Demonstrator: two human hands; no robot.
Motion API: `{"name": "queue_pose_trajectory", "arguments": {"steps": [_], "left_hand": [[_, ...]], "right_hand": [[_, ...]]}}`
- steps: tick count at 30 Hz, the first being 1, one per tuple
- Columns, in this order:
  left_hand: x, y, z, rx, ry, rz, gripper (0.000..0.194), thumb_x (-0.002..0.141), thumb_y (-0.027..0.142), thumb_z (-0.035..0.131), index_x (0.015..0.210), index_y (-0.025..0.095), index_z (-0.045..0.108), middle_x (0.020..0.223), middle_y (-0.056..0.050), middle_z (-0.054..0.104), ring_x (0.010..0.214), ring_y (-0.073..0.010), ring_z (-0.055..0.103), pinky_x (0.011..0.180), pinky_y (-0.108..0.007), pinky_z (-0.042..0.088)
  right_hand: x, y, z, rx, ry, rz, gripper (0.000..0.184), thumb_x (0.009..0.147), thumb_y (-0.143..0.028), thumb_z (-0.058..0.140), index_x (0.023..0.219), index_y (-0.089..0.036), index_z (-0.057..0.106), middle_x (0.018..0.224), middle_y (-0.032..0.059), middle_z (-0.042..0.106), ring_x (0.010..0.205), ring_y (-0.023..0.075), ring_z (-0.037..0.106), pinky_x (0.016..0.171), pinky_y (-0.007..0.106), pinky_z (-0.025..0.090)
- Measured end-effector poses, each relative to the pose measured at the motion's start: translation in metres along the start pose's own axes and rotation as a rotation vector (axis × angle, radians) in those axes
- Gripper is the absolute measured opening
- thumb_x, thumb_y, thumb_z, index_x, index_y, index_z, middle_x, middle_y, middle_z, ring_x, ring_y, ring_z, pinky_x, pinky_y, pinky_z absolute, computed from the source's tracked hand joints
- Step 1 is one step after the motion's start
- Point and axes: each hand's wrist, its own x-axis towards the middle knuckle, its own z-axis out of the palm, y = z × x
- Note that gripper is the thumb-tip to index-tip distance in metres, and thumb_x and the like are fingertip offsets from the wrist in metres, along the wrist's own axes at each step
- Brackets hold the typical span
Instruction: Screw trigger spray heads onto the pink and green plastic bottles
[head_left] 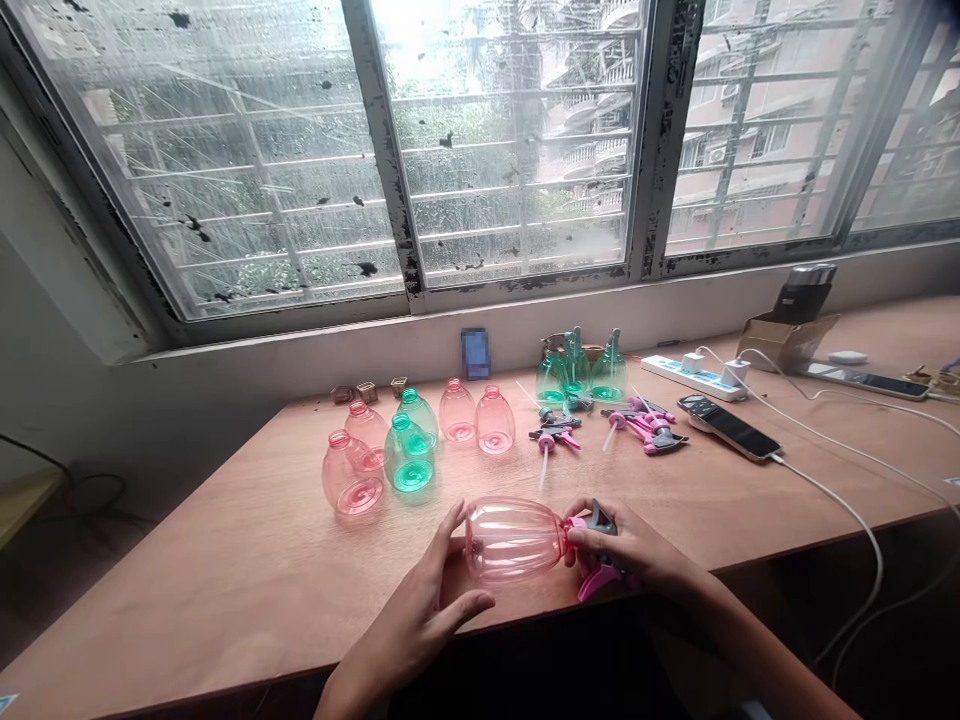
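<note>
Fingers (452, 522) of the left hand (420, 600) spread around the rounded base of a pink bottle (514, 540), which lies on its side near the front edge of a plywood desk (187, 590). The right hand (634, 545) grips the bottle's neck, its fingers (581, 535) closed at a pink collar beside a grey-and-pink sprayer (600, 560).

Farther along the desk, four pink bottles (457, 412) and two green bottles (409, 455) stand in a loose group, with three small brown cups (366, 392) behind them. Three more green bottles (577, 365) stand at the back, beside a tangle of loose sprayers (645, 425) with pale dip tubes. Another sprayer (553, 437) lies just left of that pile.

To the right are a white power strip (694, 378), a phone (727, 427) on a white cable, a second phone (862, 380) and a cardboard box (787, 340) with a dark flask (806, 292) on it. A small blue-screened device (475, 353) leans against the sill below a barred, rain-streaked window (510, 140), with apartment balconies blurred beyond the glass.
</note>
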Motion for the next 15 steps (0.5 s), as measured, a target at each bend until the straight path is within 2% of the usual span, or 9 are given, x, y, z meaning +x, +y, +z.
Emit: {"name": "queue_pose_trajectory", "arguments": {"steps": [7,12,15], "left_hand": [[0.0001,0.0046,-0.0029,0.031,0.011,0.026,0.080,0.095,0.044,0.065,0.161,0.035,0.019,0.167,-0.005,0.029,0.153,-0.0335,0.027,0.126,-0.051,0.022],[-0.0001,0.0049,-0.0027,0.008,0.004,0.008,0.078,0.097,0.043,0.062,0.160,0.037,0.017,0.164,-0.006,0.035,0.147,-0.0319,0.039,0.123,-0.049,0.029],[-0.0001,0.0047,-0.0028,0.006,-0.008,-0.005,0.075,0.098,0.044,0.061,0.159,0.037,0.019,0.161,-0.007,0.040,0.146,-0.0316,0.039,0.122,-0.050,0.030]], "right_hand": [[-0.0011,-0.0009,0.0001,-0.006,0.000,0.007,0.032,0.090,-0.042,0.075,0.098,-0.015,0.061,0.079,0.0047,0.075,0.066,0.0154,0.062,0.063,0.027,0.046],[-0.0008,0.0010,-0.0002,0.002,0.001,0.007,0.031,0.089,-0.042,0.075,0.097,-0.016,0.060,0.078,0.0042,0.074,0.066,0.0155,0.062,0.063,0.028,0.046],[-0.0007,0.0010,-0.0003,-0.007,-0.001,0.006,0.031,0.090,-0.042,0.075,0.098,-0.016,0.061,0.079,0.0043,0.074,0.066,0.0155,0.062,0.063,0.027,0.045]]}}
